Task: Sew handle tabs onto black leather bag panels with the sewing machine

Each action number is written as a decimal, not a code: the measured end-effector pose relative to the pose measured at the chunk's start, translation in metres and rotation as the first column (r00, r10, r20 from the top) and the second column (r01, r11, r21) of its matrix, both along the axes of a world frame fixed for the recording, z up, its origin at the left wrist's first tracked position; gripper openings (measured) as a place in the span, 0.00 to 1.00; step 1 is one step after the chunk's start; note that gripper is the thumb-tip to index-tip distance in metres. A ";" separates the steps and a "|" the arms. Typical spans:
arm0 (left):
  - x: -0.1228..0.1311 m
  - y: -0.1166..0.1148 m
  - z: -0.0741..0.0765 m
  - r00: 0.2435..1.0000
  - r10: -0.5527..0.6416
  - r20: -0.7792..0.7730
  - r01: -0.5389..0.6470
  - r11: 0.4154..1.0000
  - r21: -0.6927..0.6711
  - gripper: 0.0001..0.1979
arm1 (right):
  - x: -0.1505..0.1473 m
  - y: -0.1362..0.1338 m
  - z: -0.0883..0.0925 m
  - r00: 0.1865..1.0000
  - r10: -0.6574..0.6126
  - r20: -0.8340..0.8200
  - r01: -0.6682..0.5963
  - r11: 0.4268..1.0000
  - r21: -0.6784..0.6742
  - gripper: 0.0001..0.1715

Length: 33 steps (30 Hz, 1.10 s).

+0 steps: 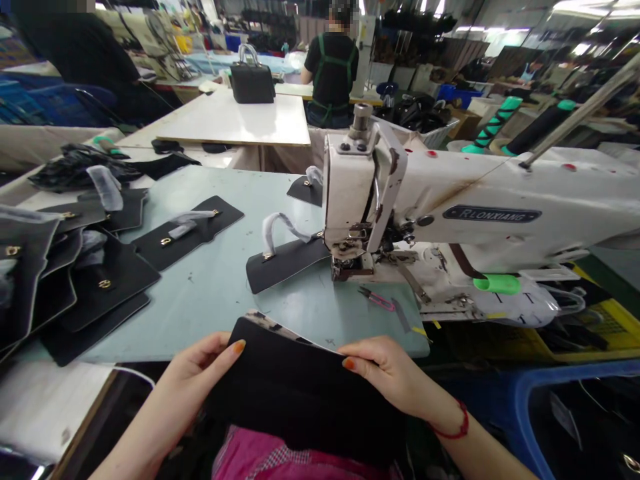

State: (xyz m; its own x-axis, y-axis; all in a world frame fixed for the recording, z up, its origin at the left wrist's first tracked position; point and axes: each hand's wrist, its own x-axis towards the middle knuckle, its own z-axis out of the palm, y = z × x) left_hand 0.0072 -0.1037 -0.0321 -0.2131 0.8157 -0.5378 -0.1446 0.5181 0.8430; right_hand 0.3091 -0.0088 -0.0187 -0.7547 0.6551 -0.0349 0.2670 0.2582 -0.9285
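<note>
A black leather bag panel (295, 380) is held up in front of me, tilted, its pale, dark-patched underside peeking out along the top edge. My left hand (210, 363) pinches its upper left edge between thumb and fingers. On the upper right edge, my right hand (385, 370) grips it the same way, a red cord bracelet at the wrist. Beyond it, a black panel with a wrapped handle (285, 263) lies on the table, its right end beside the sewing machine head (350, 200). Pink thread snips (377, 299) rest in front of the machine.
Stacked black panels with wrapped handles (105, 267) cover the left of the pale blue table (200, 313). A blue bin (520, 407) stands at lower right, near a yellow crate (595, 300). Farther back are a finished black handbag (253, 83) and a person in an apron (333, 67).
</note>
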 end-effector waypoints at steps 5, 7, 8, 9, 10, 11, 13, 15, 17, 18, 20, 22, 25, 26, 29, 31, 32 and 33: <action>0.010 0.000 -0.012 0.986 0.049 -0.161 -0.028 0.991 0.129 0.18 | 0.007 -0.001 -0.003 0.998 0.048 -0.028 -0.049 0.999 -0.020 0.14; 0.014 -0.001 -0.014 0.964 0.098 -0.247 -0.044 0.975 0.216 0.18 | 0.010 -0.002 -0.003 0.999 0.045 -0.023 -0.046 0.997 -0.060 0.15; 0.016 -0.002 -0.014 0.951 0.123 -0.283 -0.049 0.965 0.256 0.17 | 0.011 -0.003 -0.003 1.000 0.028 -0.014 -0.029 0.997 -0.074 0.15; 0.018 -0.002 -0.015 0.938 0.147 -0.313 -0.052 0.955 0.291 0.16 | 0.011 -0.005 -0.003 1.000 0.002 -0.003 -0.003 0.997 -0.080 0.16; 0.020 -0.003 -0.015 0.927 0.163 -0.337 -0.051 0.948 0.315 0.15 | 0.010 -0.006 -0.002 1.000 -0.026 0.006 0.026 0.997 -0.076 0.16; 0.023 -0.003 -0.014 0.916 0.176 -0.360 -0.049 0.941 0.335 0.14 | 0.008 -0.008 -0.002 0.999 -0.048 0.012 0.048 0.997 -0.068 0.16; 0.026 -0.004 -0.014 0.897 0.183 -0.402 -0.026 0.931 0.364 0.12 | 0.003 -0.010 0.000 0.998 -0.058 0.015 0.059 0.997 -0.054 0.16; 0.029 -0.005 -0.012 0.882 0.172 -0.439 0.015 0.921 0.389 0.10 | -0.005 -0.011 0.003 0.999 -0.042 0.008 0.043 0.998 -0.050 0.18; 0.030 -0.007 -0.011 0.873 0.158 -0.461 0.048 0.913 0.404 0.09 | -0.013 -0.010 0.006 0.999 -0.041 -0.006 0.041 0.998 -0.038 0.20; 0.031 -0.008 -0.011 0.872 0.153 -0.466 0.057 0.912 0.405 0.09 | -0.017 -0.010 0.007 0.999 -0.049 -0.015 0.049 0.998 -0.027 0.20; 0.030 -0.009 -0.010 0.870 0.150 -0.469 0.060 0.912 0.405 0.09 | -0.023 -0.009 0.010 0.998 -0.056 -0.029 0.055 0.998 -0.015 0.20; 0.029 -0.010 -0.009 0.869 0.155 -0.470 0.056 0.912 0.406 0.09 | -0.027 -0.009 0.013 0.998 -0.053 -0.042 0.053 0.998 -0.018 0.20; 0.028 -0.011 -0.008 0.871 0.160 -0.465 0.053 0.910 0.412 0.09 | -0.032 -0.010 0.015 0.996 -0.060 -0.060 0.057 0.998 -0.040 0.20; 0.028 -0.011 -0.007 0.870 0.161 -0.467 0.055 0.908 0.416 0.09 | -0.033 -0.011 0.016 0.996 -0.063 -0.062 0.060 0.997 -0.048 0.20; 0.030 -0.010 -0.004 0.862 0.154 -0.483 0.080 0.900 0.429 0.08 | -0.038 -0.011 0.019 0.995 -0.068 -0.071 0.063 0.995 -0.072 0.20; 0.031 -0.009 -0.002 0.854 0.147 -0.499 0.103 0.893 0.438 0.07 | -0.042 -0.010 0.021 0.994 -0.073 -0.085 0.065 0.994 -0.089 0.20; 0.031 -0.009 -0.001 0.851 0.143 -0.505 0.114 0.889 0.444 0.07 | -0.044 -0.010 0.021 0.993 -0.076 -0.094 0.067 0.993 -0.097 0.20; 0.032 -0.008 -0.001 0.849 0.141 -0.510 0.124 0.884 0.450 0.06 | -0.046 -0.010 0.022 0.992 -0.080 -0.102 0.069 0.992 -0.103 0.19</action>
